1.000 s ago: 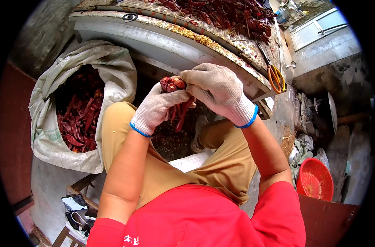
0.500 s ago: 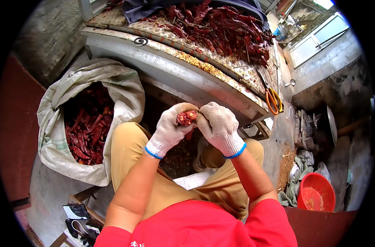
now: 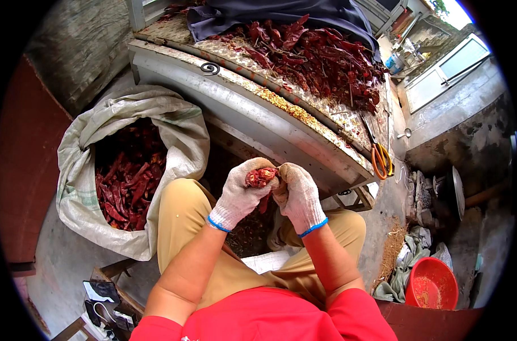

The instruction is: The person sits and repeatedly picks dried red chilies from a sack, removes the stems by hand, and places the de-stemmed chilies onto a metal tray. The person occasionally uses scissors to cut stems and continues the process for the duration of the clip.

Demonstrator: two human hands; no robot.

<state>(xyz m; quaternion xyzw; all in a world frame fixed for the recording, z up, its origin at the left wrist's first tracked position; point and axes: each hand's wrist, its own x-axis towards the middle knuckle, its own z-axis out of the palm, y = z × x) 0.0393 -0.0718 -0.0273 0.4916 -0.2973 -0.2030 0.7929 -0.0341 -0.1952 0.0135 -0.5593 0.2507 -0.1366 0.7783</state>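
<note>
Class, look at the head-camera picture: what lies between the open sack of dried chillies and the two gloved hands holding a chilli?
In the head view, only the person's left knee in tan trousers lies between the sack and the left hand; the right hand is farther off.

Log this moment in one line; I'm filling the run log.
left hand: grips chilli | right hand: on chilli | sack: left, open | scissors: on table

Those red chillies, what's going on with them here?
A seated person in white knit gloves holds a dried red chilli between both hands over their lap, the left hand cupping it and the right hand pressed against it. To their left an open woven sack holds more dried chillies. In front, a worn metal table carries a big pile of chillies, with orange-handled scissors at its right end. A red basin sits on the ground to the right.
</note>
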